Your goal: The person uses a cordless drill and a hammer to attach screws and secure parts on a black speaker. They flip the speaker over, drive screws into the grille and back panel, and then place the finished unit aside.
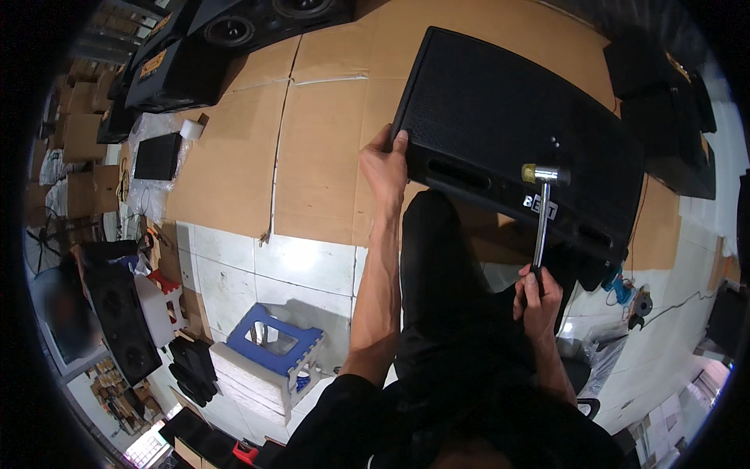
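A black shirt (351, 418) fills the bottom of the frame, nearest the lens, its wearer bent over a large black cabinet (500, 102) that lies at upper center to upper right. The left hand (384, 164) grasps the cabinet's left edge near its lower corner, thumb laid on top. The right hand (539, 297), at lower right of center, is clenched around the dark grip of a hammer (541, 223), whose silver head and yellow face show over the cabinet's lower part, beside pale lettering; whether the head touches the surface cannot be told. A dark-trousered knee (430, 215) rises at center, by the cabinet's lower edge. Under the cabinet, cardboard (324, 156) spreads across the upper middle, giving way to white tiles (305, 258) below. A teal power tool (619, 288) lies at right. Black speakers (266, 23) stand at upper left, dark boxes (664, 117) at upper right. At lower left, a blue-topped stool (285, 356) stands against a white slab (248, 383).
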The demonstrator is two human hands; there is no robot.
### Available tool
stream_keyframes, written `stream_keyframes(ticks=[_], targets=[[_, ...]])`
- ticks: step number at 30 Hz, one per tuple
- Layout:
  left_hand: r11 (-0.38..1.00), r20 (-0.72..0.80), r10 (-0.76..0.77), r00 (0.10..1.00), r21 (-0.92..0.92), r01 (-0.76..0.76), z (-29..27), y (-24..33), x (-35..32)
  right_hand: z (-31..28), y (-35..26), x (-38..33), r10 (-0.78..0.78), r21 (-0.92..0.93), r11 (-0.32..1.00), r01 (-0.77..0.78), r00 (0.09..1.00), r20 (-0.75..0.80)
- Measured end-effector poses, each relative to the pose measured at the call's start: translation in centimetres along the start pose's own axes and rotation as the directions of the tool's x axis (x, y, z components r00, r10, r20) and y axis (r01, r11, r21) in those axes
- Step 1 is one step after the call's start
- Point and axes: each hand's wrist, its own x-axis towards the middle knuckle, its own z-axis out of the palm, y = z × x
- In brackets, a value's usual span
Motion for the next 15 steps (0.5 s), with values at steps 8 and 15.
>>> stream_keyframes(ticks=[8, 15], targets=[[0.993, 0.09, -0.085, 0.992, -0.075, 0.092, -0.1, 1.4, 0.2, 0.6, 0.6, -0.5, -0.064, 0.073, 0.996, 0.06, 0.997, 0.046], [0.992, 0.088, -0.068, 0.994, -0.104, 0.077, -0.1, 0.9, 0.7, 0.6, -0.1, -1.2, -0.156, 0.108, 0.983, 0.148, 0.985, 0.071]])
